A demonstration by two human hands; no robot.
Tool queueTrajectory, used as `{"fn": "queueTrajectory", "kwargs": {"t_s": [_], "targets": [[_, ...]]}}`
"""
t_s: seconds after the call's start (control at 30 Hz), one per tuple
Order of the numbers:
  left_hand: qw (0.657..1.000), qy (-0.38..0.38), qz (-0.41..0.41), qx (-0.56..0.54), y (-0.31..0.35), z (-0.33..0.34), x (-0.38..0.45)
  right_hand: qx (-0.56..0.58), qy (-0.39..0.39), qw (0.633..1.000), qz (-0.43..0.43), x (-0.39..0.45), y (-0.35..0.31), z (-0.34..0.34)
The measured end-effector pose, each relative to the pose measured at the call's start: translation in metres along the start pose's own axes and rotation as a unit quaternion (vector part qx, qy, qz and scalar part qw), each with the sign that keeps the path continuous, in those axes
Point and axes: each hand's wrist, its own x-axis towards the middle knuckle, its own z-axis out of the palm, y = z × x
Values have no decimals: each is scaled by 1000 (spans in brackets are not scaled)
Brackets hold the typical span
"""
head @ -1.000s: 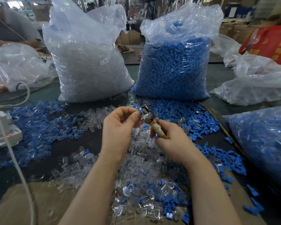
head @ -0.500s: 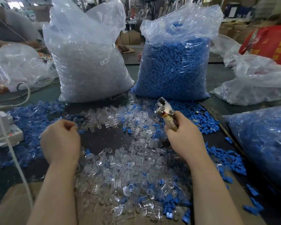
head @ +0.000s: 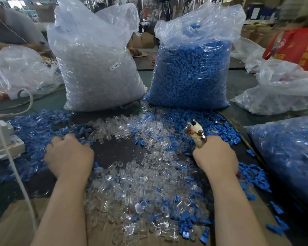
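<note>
While the right hand point(head: 215, 157) grips a small tool point(head: 194, 129) by its wrapped handle, metal head pointing up and away, it rests at the right edge of a heap of clear plastic caps point(head: 140, 183) spread over the dark tabletop point(head: 114, 150). At the heap's left edge the left hand point(head: 68, 155) lies knuckles up, fingers curled down into loose blue pieces point(head: 34, 128); whether they pinch one cannot be told. Behind the heap stand 2 tall sacks: a bag of clear caps point(head: 96, 68) on its left and a bag of blue pieces point(head: 190, 73) on its right.
</note>
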Motion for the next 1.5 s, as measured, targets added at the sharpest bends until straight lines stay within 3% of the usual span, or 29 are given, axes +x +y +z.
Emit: {"fn": "queueTrajectory", "kwargs": {"t_s": [0.23,0.53,0.83,1.07,1.27,1.5], "targets": [[962,-85,155,-209,42,-5,-27,-43,-29,996,-77,-1,-4,5],[918,-220,312,-109,55,19,-42,-36,-66,991,-109,3,-5,9],[899,-249,301,-200,57,17,-44,-5,-61,993,-101,7,2,10],[894,-299,281,-179,55,13,-45,8,-130,980,-150,4,-4,6],[891,-323,268,-172,56,10,-45,-56,-99,981,-158,-3,-14,13],[893,-328,271,-147,56,7,-43,-39,-65,984,-164,-7,-15,14]]}}
